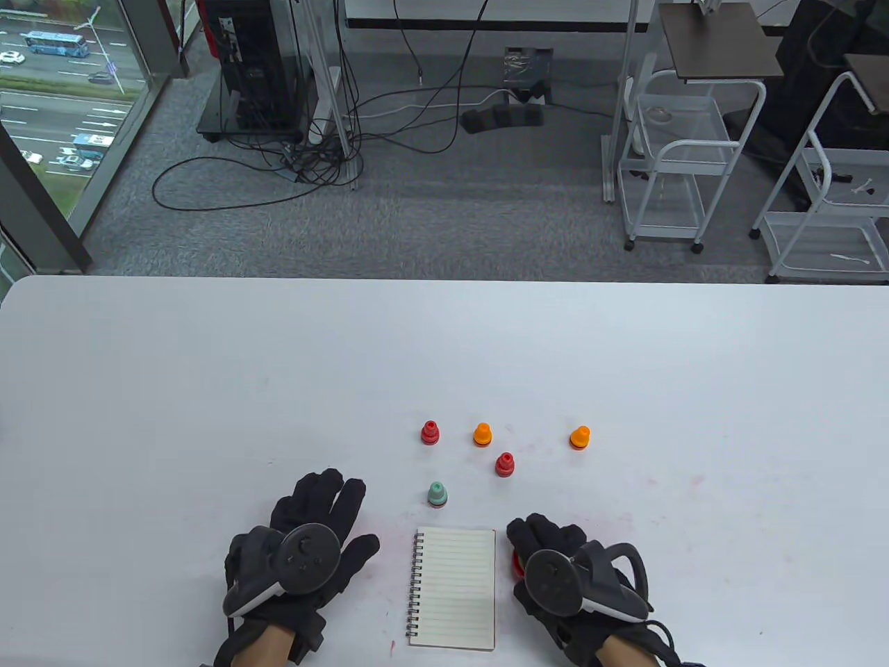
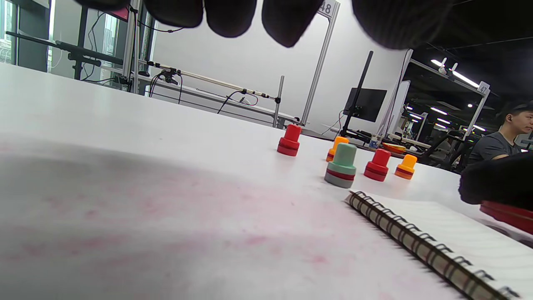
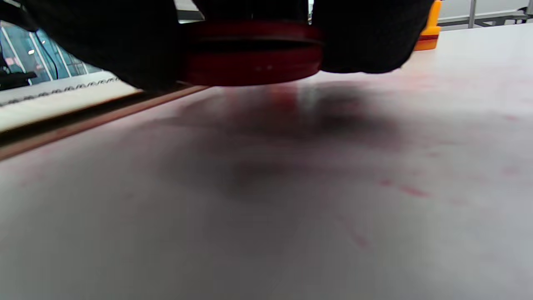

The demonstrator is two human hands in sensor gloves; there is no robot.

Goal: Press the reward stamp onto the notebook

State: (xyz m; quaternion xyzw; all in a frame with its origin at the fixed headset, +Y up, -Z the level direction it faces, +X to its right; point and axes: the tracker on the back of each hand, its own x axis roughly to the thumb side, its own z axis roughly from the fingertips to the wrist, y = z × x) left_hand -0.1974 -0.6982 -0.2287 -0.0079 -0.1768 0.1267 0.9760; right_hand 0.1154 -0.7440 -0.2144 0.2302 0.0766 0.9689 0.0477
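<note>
**A:** What do you get from the table view?

**B:** I see my left hand (image 1: 305, 549) flat on the white desk (image 1: 208, 389), fingers spread and straight, holding nothing. Just right of it lies the spiral-bound lined paper notebook (image 1: 453, 588). My right hand (image 1: 569, 577) sits just beyond the notebook's other edge, fingers curled over a red round plastic stamp (image 1: 517, 563).

**A:** And the left wrist view?

**B:** Ahead of the left fingertips (image 2: 233, 14) stand a green-topped grey stamp (image 2: 341, 165), two red stamps and two orange ones, beyond the notebook's wire spine.

**A:** The right wrist view?

**B:** The red stamp's base hangs just off the desk between my gloved fingers (image 3: 366, 37), a shadow beneath it, the notebook's edge close at its left.
</note>
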